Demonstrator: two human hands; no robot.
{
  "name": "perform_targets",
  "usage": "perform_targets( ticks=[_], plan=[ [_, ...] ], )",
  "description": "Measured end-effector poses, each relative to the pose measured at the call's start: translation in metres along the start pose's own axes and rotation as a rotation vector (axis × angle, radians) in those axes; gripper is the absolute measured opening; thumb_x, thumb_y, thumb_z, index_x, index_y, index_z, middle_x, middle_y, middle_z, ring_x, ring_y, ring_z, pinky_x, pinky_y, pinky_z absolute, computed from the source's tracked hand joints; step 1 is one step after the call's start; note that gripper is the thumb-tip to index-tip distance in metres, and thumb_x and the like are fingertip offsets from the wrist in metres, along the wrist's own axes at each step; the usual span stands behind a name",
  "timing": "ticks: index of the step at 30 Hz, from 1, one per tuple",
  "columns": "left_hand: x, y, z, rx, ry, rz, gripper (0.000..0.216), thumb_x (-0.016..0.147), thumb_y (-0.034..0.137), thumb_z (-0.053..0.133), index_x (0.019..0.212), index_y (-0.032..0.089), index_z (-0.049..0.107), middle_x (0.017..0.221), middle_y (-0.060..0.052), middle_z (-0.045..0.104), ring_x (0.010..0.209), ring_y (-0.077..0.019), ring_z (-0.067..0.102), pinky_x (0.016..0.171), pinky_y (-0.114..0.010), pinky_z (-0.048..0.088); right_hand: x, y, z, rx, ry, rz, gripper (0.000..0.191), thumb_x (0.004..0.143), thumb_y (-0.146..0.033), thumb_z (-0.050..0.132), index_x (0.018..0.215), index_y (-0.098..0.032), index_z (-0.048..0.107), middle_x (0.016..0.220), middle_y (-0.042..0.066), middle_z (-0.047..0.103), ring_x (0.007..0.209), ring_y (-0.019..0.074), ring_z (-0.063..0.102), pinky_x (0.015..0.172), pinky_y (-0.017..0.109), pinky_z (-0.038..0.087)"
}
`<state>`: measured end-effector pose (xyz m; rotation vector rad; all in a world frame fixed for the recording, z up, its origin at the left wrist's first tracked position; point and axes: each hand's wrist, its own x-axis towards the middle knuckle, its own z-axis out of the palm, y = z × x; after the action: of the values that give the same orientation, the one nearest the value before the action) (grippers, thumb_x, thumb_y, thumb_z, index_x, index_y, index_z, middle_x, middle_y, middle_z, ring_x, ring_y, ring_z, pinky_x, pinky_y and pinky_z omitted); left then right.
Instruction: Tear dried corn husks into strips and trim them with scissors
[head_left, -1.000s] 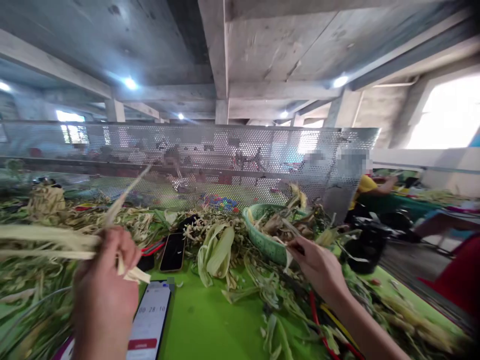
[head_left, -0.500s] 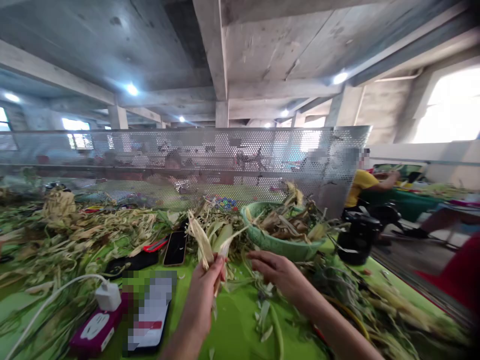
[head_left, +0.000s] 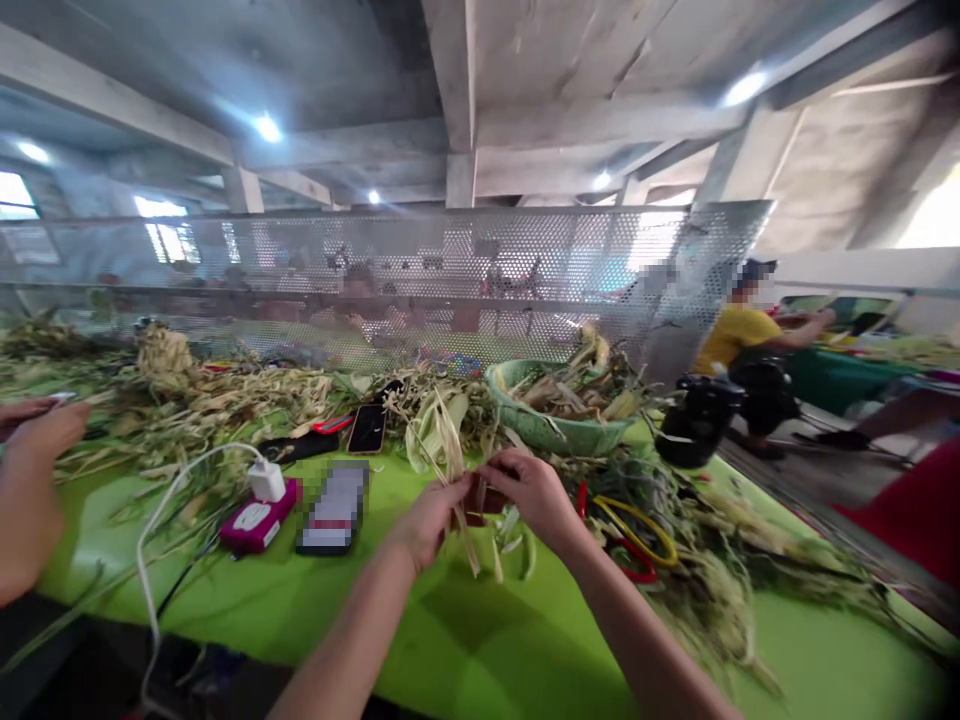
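Above the green tabletop (head_left: 480,620), my left hand (head_left: 431,515) grips a small bundle of dry corn husks (head_left: 448,435) by its lower end. Pale leaves fan upward from the grip, and thin ends hang below it. My right hand (head_left: 529,490) is closed right beside the left, its thumb and fingers pinching at the husks near the base. The fingertips partly hide the spot where both hands meet. Red-and-yellow-handled scissors (head_left: 637,530) lie to the right of my right forearm.
A green basket (head_left: 551,430) of husks stands behind my hands. Husk heaps (head_left: 225,400) cover the left; more lie right. Phones (head_left: 334,510) and a purple power strip (head_left: 259,515) sit left. Another person's hand (head_left: 45,440) is at the left edge. A black container (head_left: 694,420) stands right.
My right hand has come in from the right and closed on the husks beside my left hand. The view has tipped down, and another person's hand shows at the left.
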<state>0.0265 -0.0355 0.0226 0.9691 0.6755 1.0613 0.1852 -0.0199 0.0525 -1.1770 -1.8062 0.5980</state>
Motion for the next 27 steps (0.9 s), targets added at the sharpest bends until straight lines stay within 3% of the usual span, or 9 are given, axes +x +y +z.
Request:
perform_targets(
  ticks=[3,5,9,13,16,21,23,27],
  plan=[
    [-0.003,-0.008,0.001,-0.061,0.014,0.018,0.040,0.064,0.049,0.073,0.079,0.014,0.061,0.062,-0.001,0.059,0.052,-0.0105,0.052,0.054,-0.024,0.039,-0.004,-0.001,0.011,-0.040,0.046,-0.035,0.026,0.076,-0.040,0.059,0.068,-0.017,0.069,0.071,0.002,0.064,0.070,0.0177,0.059,0.068,0.027,0.044],
    [-0.002,-0.014,0.000,-0.057,0.022,0.038,0.042,0.063,0.049,0.074,0.076,0.014,0.055,0.053,0.006,0.046,0.043,-0.0041,0.035,0.045,-0.019,0.026,-0.007,0.002,0.018,0.015,0.062,-0.012,0.028,0.076,-0.042,0.059,0.071,-0.017,0.070,0.071,0.002,0.064,0.070,0.0177,0.059,0.069,0.027,0.044],
    [0.000,-0.021,0.000,0.027,-0.040,0.002,0.045,0.067,0.058,0.066,0.075,0.017,0.048,0.049,0.012,0.027,0.041,-0.0023,0.013,0.043,-0.020,0.005,-0.012,0.009,0.027,0.189,0.103,0.042,0.034,0.075,-0.048,0.059,0.065,-0.016,0.065,0.068,0.001,0.059,0.064,0.0153,0.055,0.062,0.025,0.045],
    [-0.004,-0.023,0.005,0.110,-0.074,0.024,0.044,0.066,0.055,0.068,0.079,0.018,0.049,0.049,0.012,0.025,0.040,-0.0033,0.014,0.043,-0.022,0.005,-0.016,0.009,0.027,0.326,0.119,0.092,0.041,0.072,-0.054,0.060,0.055,-0.018,0.055,0.057,-0.002,0.049,0.055,0.0134,0.047,0.052,0.024,0.040],
    [-0.005,-0.024,0.006,0.163,-0.026,0.051,0.043,0.062,0.051,0.073,0.077,0.018,0.050,0.048,0.012,0.027,0.040,-0.0032,0.015,0.043,-0.023,0.006,-0.019,0.004,0.025,0.361,0.088,0.137,0.040,0.074,-0.055,0.058,0.061,-0.017,0.058,0.057,-0.002,0.048,0.053,0.0132,0.046,0.049,0.024,0.038],
    [-0.002,-0.024,0.002,0.049,0.034,0.041,0.040,0.067,0.050,0.066,0.068,0.020,0.040,0.046,0.012,0.023,0.038,-0.0030,0.013,0.043,-0.023,0.003,-0.021,0.002,0.025,0.265,-0.032,0.001,0.036,0.081,-0.049,0.054,0.087,-0.016,0.067,0.081,0.004,0.057,0.073,0.0171,0.054,0.066,0.027,0.045],
    [-0.002,-0.023,0.001,0.040,0.005,0.023,0.041,0.067,0.047,0.066,0.066,0.021,0.035,0.045,0.013,0.023,0.037,-0.0027,0.013,0.043,-0.022,0.003,-0.020,0.004,0.027,0.202,-0.052,-0.058,0.030,0.079,-0.045,0.058,0.086,-0.017,0.068,0.087,0.004,0.056,0.082,0.0186,0.054,0.073,0.028,0.044],
    [-0.004,-0.022,0.002,0.053,-0.088,-0.023,0.037,0.063,0.037,0.070,0.066,0.021,0.037,0.045,0.012,0.029,0.037,-0.0021,0.014,0.041,-0.021,0.004,-0.018,0.009,0.027,0.199,-0.015,-0.073,0.026,0.076,-0.042,0.061,0.068,-0.018,0.065,0.079,0.003,0.052,0.080,0.0193,0.052,0.074,0.029,0.043]
  ],
)
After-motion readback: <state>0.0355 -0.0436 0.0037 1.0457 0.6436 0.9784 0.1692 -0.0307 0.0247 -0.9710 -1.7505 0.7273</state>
